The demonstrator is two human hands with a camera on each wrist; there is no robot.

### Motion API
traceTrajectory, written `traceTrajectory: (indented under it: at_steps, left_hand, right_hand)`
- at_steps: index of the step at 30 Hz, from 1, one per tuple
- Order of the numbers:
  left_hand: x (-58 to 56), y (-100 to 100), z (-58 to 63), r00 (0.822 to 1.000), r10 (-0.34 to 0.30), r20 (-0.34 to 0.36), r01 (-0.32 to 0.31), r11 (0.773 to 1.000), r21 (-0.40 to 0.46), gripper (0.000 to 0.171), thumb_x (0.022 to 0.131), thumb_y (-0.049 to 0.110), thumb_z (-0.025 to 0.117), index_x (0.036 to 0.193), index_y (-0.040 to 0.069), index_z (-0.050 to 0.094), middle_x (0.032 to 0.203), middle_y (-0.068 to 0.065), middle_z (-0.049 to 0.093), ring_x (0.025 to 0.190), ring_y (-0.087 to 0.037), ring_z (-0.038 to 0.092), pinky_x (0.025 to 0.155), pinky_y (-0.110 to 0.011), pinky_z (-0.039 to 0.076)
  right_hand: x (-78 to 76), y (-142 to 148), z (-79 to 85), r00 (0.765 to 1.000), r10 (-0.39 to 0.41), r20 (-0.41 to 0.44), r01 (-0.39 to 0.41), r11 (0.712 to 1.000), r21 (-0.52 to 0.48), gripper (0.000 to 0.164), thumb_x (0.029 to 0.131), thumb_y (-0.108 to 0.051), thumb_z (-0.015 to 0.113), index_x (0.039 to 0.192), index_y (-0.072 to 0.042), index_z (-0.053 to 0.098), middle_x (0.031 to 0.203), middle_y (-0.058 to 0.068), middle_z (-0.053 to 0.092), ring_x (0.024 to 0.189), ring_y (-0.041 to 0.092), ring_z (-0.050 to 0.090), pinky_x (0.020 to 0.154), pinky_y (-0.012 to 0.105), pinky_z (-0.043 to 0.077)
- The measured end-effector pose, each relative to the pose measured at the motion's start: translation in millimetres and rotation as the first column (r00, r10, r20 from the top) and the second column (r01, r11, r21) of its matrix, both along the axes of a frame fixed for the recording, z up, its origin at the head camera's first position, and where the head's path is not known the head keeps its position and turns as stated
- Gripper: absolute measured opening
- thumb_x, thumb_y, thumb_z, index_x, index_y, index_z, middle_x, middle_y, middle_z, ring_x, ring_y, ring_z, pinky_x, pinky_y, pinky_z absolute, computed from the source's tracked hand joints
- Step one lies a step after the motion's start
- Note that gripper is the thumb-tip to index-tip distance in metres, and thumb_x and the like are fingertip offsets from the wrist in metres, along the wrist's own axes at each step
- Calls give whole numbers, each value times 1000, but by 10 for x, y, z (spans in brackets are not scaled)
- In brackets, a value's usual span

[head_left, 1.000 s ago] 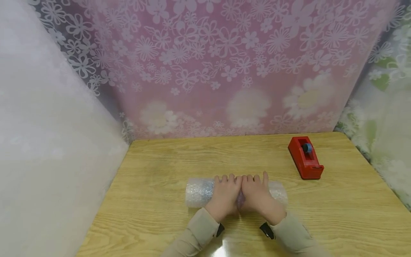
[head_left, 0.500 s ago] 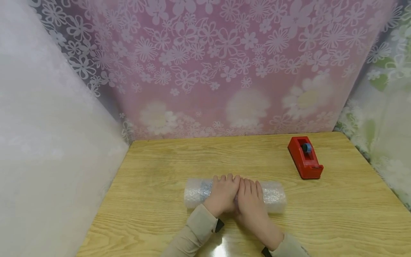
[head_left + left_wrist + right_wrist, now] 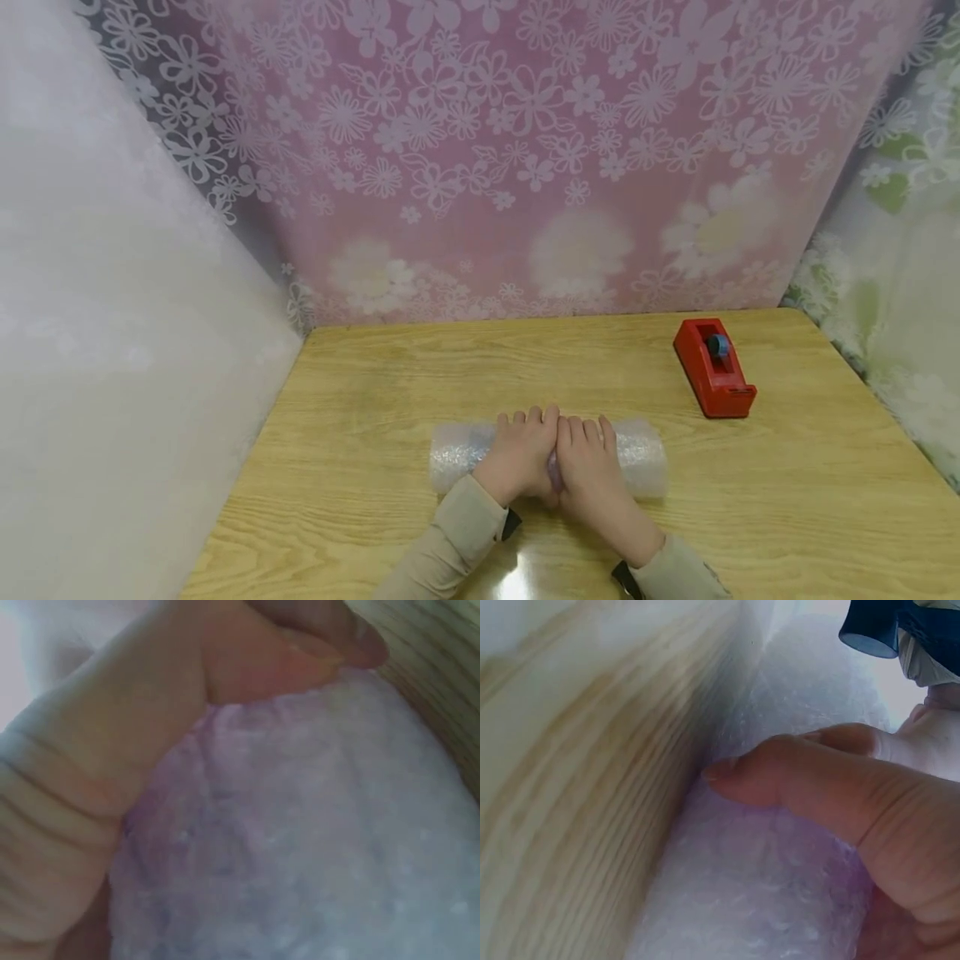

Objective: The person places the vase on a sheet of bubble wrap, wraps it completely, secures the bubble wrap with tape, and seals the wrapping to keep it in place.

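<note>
A roll of bubble wrap (image 3: 643,460) lies crosswise near the middle of the table, with a purple tint showing through its centre. Side by side at that centre, my left hand (image 3: 522,454) and right hand (image 3: 588,475) grip it, fingers over the top and thumbs on the near side. In the left wrist view, the left thumb (image 3: 97,742) curves around the whitish wrap. The right wrist view has the right thumb (image 3: 802,776) pressing the bubbled surface close to the tabletop. Parts of the fingers and the far side of the roll are hidden.
A red tape dispenser (image 3: 714,371) with a small blue tape roll stands at the back right of the wooden table (image 3: 360,400). A pink flowered cloth (image 3: 465,167) hangs behind the table, and pale sheets flank both sides.
The right hand has turned and shifted slightly left and nearer, its fingers now lying closer together over the roll. The roll has moved marginally left. The left hand has kept its grip.
</note>
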State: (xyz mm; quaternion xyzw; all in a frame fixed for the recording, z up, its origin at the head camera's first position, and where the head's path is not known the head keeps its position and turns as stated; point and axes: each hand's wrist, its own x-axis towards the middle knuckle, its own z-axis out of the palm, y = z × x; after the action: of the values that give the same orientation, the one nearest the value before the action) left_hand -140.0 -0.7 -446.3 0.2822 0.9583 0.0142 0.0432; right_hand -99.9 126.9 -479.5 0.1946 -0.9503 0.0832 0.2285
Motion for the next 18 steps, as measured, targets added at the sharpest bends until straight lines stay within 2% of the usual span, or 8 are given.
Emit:
traceTrajectory:
  at_steps: [3,9,14,18]
  left_hand:
    - [-5,7,-7,1000,-8,-9,8,1000,-1,98,47,52,93,124,14,46,109,-4,55,94,-24,56,81,-44,45]
    - [20,17,-32,999,0,-53,-1,1000,-26,98,44,56,93,120,14,48,111,-4,50,96,-22,53,78,-41,45]
    - [47,41,-62,992,14,-124,-20,999,-49,95,44,55,93,119,15,50,110,-2,51,94,-21,51,75,-41,43]
    - [45,61,-89,986,16,-167,-28,997,-70,100,44,58,93,124,16,49,112,-1,49,96,-22,49,81,-44,41]
  right_hand:
    - [-8,14,26,999,-3,39,3,1000,4,44,70,-8,67,109,7,54,97,20,59,95,40,55,97,66,34]
    - [-28,14,48,994,-25,109,24,1000,11,46,68,-14,71,107,4,54,96,17,58,94,39,55,97,66,33]
    - [-51,27,86,988,-17,156,16,1000,6,59,62,-28,78,106,3,54,96,16,57,93,39,56,95,66,33]
    - [-102,45,140,968,-19,250,19,1000,4,70,57,-30,86,109,3,53,99,16,58,96,39,55,96,66,31]
